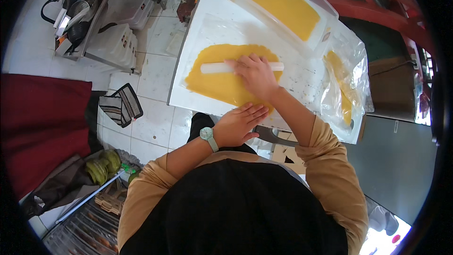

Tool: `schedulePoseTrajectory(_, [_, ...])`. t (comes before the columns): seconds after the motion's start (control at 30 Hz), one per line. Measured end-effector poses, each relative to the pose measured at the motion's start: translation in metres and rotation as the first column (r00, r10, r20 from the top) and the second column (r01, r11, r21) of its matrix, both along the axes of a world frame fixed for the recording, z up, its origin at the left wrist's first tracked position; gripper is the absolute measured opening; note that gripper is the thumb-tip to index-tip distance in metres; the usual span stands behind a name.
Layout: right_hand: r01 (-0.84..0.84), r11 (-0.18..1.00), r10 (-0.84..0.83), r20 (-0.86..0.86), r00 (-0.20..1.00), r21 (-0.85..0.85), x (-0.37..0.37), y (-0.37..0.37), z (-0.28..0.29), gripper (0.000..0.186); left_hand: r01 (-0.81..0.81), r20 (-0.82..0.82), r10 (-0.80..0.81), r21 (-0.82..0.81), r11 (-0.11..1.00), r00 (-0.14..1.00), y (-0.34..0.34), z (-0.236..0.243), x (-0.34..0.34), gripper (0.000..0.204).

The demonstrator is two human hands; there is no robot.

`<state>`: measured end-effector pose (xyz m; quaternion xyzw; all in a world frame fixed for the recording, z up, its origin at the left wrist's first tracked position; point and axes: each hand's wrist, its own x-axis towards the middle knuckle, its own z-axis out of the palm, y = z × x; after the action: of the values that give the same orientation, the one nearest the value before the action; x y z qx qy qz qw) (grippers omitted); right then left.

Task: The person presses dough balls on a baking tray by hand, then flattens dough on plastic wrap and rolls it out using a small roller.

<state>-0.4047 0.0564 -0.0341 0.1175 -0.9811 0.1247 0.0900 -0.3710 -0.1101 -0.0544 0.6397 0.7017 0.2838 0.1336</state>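
A thin sheet of yellow dough, uneven at the edges, lies on the white tabletop, with clear plastic film around it. Across the dough rests a long, straight white bar; whether it is flat or round I cannot tell. My right hand is over its middle, with the thumb along the bar and the fingers bent over its far side. At the near edge of the sheet my left hand lies flat, fingers stretched out and touching the dough. A watch is on my left wrist.
Beyond the sheet stands a clear plastic tub holding more yellow dough. A clear plastic bag with a yellow strip lies at the table's right. Red chair rails are at the far right, a cluttered side table at the far left.
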Motion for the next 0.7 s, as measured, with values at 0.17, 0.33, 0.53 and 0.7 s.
schedulePoseTrajectory(0.17, [0.013, 0.998, -0.012, 0.016, 1.0, -0.056, -0.011, 0.003, 0.004, 0.041, 0.017, 0.047, -0.018, 0.029, 0.999, 0.999, 0.001, 0.005, -0.002, 0.061])
schedulePoseTrajectory(0.33, [-0.005, 0.994, 0.013, 0.076, 0.997, -0.112, -0.014, 0.008, 0.014, 0.043, -0.019, 0.108, 0.002, 0.152, 0.988, 0.994, 0.012, 0.003, -0.032, 0.05])
schedulePoseTrajectory(0.53, [-0.125, 0.99, 0.113, 0.168, 0.979, 0.061, 0.022, 0.011, 0.013, 0.052, -0.061, -0.145, 0.081, 0.137, 0.989, 0.986, 0.004, -0.005, -0.048, 0.047])
schedulePoseTrajectory(0.7, [-0.025, 0.998, 0.02, 0.096, 0.995, 0.054, -0.004, 0.015, 0.002, 0.051, -0.04, -0.126, 0.056, 0.13, 0.991, 0.99, 0.007, -0.003, -0.049, 0.06])
